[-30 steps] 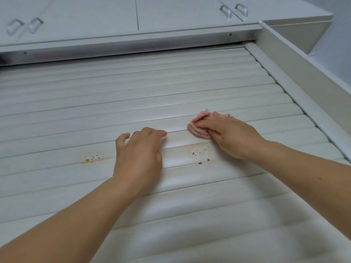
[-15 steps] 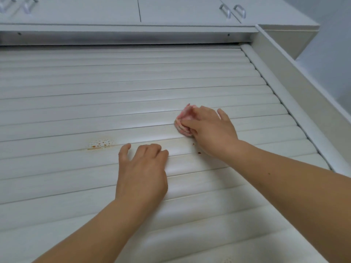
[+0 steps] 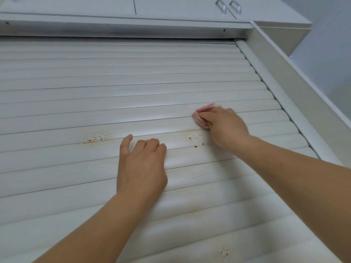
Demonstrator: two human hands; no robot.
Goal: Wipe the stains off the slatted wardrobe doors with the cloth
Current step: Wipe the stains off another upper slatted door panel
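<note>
White upper cabinets [image 3: 171,8] with metal handles [image 3: 228,7] run along the top of the frame; a pale wall [image 3: 330,44] fills the upper right.

The single head-worn camera looks forward and steeply up along the slatted wardrobe door [image 3: 133,95], close to it, with both forearms reaching in from below and the upper cabinets [image 3: 171,6] at the top edge.

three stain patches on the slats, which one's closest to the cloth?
The right-hand stain patch, just below the pink cloth that the right hand grips. The left patch lies past the left hand; the bottom patch is far lower.
</note>
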